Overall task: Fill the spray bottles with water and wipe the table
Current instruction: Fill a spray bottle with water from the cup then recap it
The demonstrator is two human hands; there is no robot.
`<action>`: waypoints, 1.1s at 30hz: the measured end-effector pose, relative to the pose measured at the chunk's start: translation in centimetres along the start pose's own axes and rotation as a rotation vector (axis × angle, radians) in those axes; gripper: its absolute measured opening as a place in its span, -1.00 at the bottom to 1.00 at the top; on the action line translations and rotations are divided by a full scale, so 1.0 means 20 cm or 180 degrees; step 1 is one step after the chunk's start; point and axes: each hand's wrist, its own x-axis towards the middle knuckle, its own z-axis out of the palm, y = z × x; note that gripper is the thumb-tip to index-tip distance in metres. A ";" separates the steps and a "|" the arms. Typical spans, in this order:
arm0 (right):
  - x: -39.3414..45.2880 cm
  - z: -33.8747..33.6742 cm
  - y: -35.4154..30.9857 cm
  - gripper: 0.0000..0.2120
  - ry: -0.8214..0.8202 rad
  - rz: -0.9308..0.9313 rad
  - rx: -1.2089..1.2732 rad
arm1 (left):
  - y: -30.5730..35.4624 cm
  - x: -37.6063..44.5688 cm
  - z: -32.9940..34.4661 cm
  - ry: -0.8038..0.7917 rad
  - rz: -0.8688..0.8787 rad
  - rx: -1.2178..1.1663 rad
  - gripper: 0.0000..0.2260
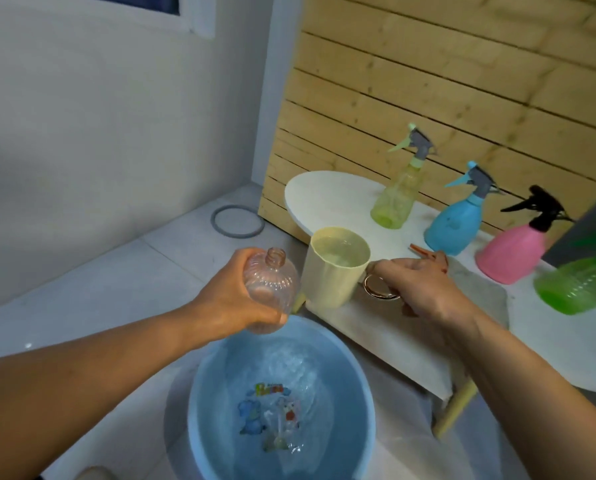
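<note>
Bottle held ready for the cup

Bottle (270, 292), uncapped and seemingly empty, sits tilted in my left hand (232, 299), fingers wrapped round it, over the basin (199, 407) so spills land in its water. My right hand (417, 285) curls round the handle of the water-filled cup (331, 271) at the tabletop's (324, 199) near edge. Four capped sprayers stand along the far edge.

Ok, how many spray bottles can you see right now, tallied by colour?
Clear pinkish, uncapped, held in the left hand: 1
Yellow-green translucent, on the white table: 1
Blue opaque: 1
Pink opaque with black trigger: 1
Green translucent, blurred at right edge: 1
Total: 5
</note>
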 end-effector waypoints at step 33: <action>0.05 0.10 -0.12 -0.62 0.0745 -0.0677 -0.1188 | -0.04 0.00 0.02 -0.0269 0.0175 0.0322 -0.05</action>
